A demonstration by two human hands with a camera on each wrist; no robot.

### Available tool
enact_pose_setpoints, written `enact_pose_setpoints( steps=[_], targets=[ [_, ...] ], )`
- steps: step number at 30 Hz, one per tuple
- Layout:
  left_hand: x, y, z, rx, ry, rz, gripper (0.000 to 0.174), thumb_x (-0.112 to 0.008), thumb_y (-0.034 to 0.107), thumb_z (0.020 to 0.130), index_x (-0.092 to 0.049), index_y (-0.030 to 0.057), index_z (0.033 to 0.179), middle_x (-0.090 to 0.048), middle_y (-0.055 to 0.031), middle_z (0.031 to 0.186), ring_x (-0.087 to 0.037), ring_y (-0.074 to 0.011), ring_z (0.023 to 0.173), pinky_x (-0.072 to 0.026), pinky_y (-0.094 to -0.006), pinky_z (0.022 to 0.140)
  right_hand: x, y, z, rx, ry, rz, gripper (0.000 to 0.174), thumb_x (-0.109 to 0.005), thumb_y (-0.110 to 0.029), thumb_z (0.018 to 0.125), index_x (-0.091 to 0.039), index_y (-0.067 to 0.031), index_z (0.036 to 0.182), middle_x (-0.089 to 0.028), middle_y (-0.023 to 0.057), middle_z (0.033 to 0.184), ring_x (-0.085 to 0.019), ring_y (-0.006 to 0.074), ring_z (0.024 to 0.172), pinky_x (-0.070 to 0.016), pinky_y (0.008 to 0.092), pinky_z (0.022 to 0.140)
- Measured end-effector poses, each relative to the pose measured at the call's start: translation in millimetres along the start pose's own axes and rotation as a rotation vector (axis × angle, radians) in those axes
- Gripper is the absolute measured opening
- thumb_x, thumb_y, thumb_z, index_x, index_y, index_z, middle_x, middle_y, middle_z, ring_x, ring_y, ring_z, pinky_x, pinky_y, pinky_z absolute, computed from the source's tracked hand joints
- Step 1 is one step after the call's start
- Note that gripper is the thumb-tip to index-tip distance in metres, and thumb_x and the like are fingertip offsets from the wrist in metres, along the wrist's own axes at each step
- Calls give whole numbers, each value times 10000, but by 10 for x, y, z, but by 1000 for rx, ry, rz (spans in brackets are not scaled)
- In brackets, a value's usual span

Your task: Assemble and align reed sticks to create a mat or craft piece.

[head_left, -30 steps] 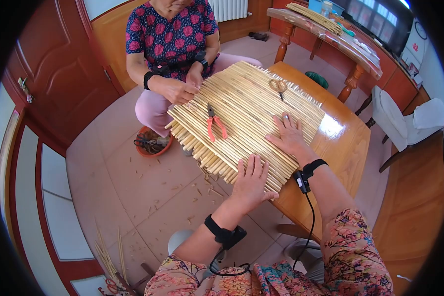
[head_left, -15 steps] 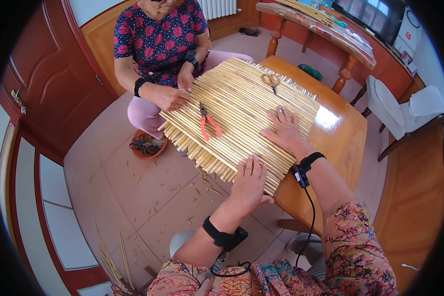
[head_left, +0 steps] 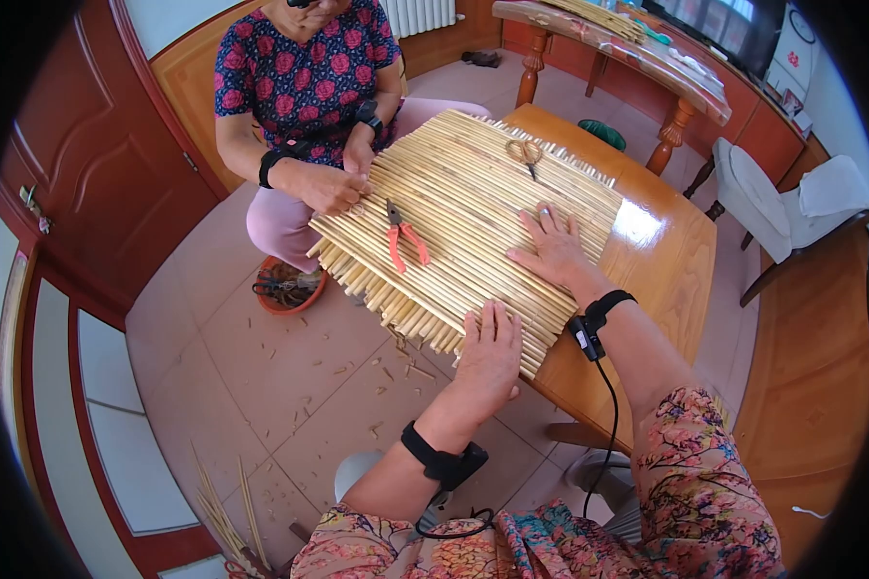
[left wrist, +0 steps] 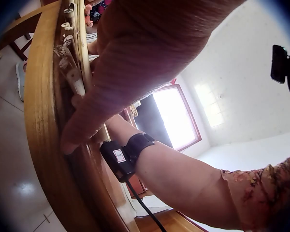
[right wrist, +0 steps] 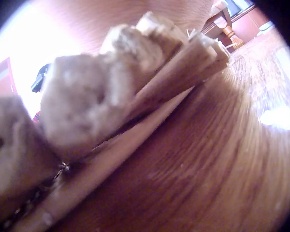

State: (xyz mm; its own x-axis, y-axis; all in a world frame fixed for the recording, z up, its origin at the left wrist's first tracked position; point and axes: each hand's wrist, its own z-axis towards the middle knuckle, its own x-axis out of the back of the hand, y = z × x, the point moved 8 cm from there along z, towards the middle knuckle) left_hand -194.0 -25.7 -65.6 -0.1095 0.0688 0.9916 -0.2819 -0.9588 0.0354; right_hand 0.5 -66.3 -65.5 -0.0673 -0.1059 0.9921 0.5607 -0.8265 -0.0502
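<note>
A mat of straight, pale stalks [head_left: 473, 227] laid side by side lies on the wooden table [head_left: 671, 246], overhanging its left side. My left hand [head_left: 488, 362] rests on the mat's near edge, fingers straight. In the left wrist view its thumb [left wrist: 82, 125] points down beside the cut stalk ends [left wrist: 72, 72]. Farther right, my right hand [head_left: 558, 255] lies flat on the mat with its fingers spread. The right wrist view shows rough stalk ends [right wrist: 82, 101] close up above the tabletop. Red-handled pliers [head_left: 406, 237] and small scissors [head_left: 524, 154] lie on the mat.
Another person [head_left: 309, 96] sits across, hands together at the mat's far left corner. A reddish bowl [head_left: 288, 288] stands on the floor among scattered stalk bits. A chair [head_left: 792, 212] is at right, and a second table [head_left: 637, 48] holds more stalks behind.
The whole scene has shifted left and slightly up in the head view. My left thumb has drawn in towards the hand; both hands stay on the mat.
</note>
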Motion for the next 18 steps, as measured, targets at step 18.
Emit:
enact_pose_setpoints(
  steps=[18],
  targets=[
    [-12,5,10,2,-6,49,968,-771,387,564,-328,-66,1296,-345,-270,1304,-294,-401,1259,-258,-523,1020,9,3,-11,7,33,30,828,-356,-688,789,-269,-124,1388,-208,195,1437,-108,310,1359,-46,529,1066]
  ],
)
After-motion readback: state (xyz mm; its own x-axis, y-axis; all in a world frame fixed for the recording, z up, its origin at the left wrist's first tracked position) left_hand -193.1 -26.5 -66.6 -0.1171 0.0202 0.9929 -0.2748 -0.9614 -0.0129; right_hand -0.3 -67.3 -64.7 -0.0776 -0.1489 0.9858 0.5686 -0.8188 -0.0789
